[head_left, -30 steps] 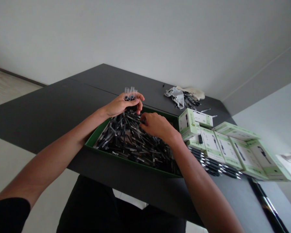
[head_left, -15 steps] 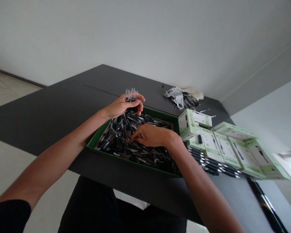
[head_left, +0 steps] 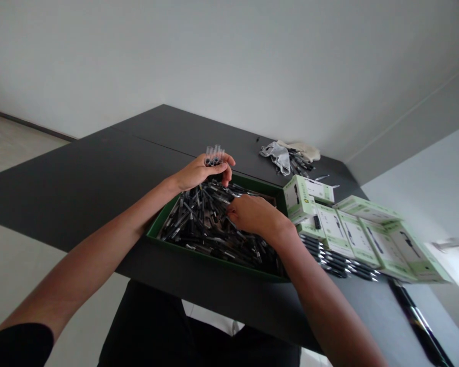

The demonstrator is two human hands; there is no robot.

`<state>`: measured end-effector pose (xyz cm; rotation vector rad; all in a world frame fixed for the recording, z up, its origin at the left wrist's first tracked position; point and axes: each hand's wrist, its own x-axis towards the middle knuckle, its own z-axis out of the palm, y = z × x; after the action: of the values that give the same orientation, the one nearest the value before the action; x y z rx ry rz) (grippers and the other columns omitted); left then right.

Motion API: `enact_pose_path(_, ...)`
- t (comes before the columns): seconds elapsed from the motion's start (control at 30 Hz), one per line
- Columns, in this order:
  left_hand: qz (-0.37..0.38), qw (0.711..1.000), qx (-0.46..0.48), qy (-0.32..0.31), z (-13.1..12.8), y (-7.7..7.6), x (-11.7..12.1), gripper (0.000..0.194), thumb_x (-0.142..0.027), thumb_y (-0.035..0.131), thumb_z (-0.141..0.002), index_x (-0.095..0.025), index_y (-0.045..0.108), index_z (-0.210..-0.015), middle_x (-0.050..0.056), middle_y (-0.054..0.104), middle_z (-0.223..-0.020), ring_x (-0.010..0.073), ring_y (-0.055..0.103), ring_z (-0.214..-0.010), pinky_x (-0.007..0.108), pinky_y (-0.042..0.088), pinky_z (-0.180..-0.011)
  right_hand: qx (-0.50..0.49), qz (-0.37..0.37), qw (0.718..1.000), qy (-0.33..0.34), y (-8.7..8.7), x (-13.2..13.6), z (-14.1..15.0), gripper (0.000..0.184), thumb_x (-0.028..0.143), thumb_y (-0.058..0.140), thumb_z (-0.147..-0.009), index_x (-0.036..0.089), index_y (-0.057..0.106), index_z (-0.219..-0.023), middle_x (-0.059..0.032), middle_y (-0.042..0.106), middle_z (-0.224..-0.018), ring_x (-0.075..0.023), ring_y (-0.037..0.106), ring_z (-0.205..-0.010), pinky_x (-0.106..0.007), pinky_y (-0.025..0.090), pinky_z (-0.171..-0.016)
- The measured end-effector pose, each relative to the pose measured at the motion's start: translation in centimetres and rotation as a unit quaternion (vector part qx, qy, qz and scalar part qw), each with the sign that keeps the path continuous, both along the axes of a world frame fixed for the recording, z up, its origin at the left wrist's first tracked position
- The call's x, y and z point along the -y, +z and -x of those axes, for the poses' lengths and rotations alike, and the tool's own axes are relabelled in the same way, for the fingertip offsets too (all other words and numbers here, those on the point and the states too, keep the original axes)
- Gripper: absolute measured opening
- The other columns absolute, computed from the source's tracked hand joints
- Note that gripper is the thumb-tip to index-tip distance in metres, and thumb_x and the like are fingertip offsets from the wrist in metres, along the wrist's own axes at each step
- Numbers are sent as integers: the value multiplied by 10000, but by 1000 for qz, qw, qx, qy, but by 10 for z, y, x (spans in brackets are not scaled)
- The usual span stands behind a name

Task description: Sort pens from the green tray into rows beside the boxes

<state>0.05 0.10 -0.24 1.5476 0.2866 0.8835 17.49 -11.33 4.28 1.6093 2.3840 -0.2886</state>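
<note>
A bundle of several pens (head_left: 214, 155) with clear ends pointing up is gripped in my left hand (head_left: 197, 172), above the far side of a green box (head_left: 218, 261). Loose dark and clear pens (head_left: 199, 221) fill that box in a jumble. My right hand (head_left: 252, 215) reaches down among them near the middle right. Its fingers are curled in and partly out of sight, so what they hold, if anything, cannot be made out.
Pale green and white pen cartons (head_left: 332, 227) stand right of the box, with stacked pens (head_left: 336, 264) in front. Farther back lie grey and cream gloves (head_left: 277, 155) over some pens. Long dark packets (head_left: 416, 318) rest at the right on the dark table (head_left: 99, 188).
My right hand has shifted slightly right and its fingers have curled in more. My left hand keeps its pens. The whole view has moved a little.
</note>
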Motion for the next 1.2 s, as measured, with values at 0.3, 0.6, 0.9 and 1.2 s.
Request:
enact_pose_path(0.3, 60, 997, 23, -39, -1, -2, -1, 268, -367, 808, -934, -148, 709, -1054, -44, 496, -670, 93, 465, -592, 241, 464, -600, -48, -13, 998, 40, -9, -13, -7, 353, 215, 495, -1017, 246, 822, -1147, -93, 832, -1088, -294, 789, -1038, -335, 525, -821)
enact_pose_path(0.6, 72, 995, 60, -45, -6, 6, 6, 462, -581, 830, -866, -176, 606, -878, -75, 415, -632, 69, 388, -536, 226, 452, -571, -74, -19, 996, 54, -11, -15, -9, 345, 237, 507, -1031, 269, 809, -1195, -81, 829, -1112, -267, 782, -1060, -308, 519, -841)
enact_pose_path(0.9, 91, 990, 81, -65, -5, 11, 8, 612, -699, 868, -744, -213, 505, -820, -101, 367, -627, 51, 330, -497, 207, 418, -523, -89, -42, 994, 50, -11, -16, -11, 345, 235, 512, -1027, 271, 808, -1200, -70, 828, -1075, -260, 779, -1029, -301, 501, -816)
enact_pose_path(1.2, 74, 995, 51, -42, -5, 5, 7, 261, -339, 800, -864, -188, 597, -925, -72, 467, -663, 84, 441, -557, 243, 477, -591, -91, -92, 992, 0, -12, -19, -13, 357, 261, 483, -1043, 254, 813, -1181, -91, 823, -1110, -272, 778, -1020, -321, 497, -808)
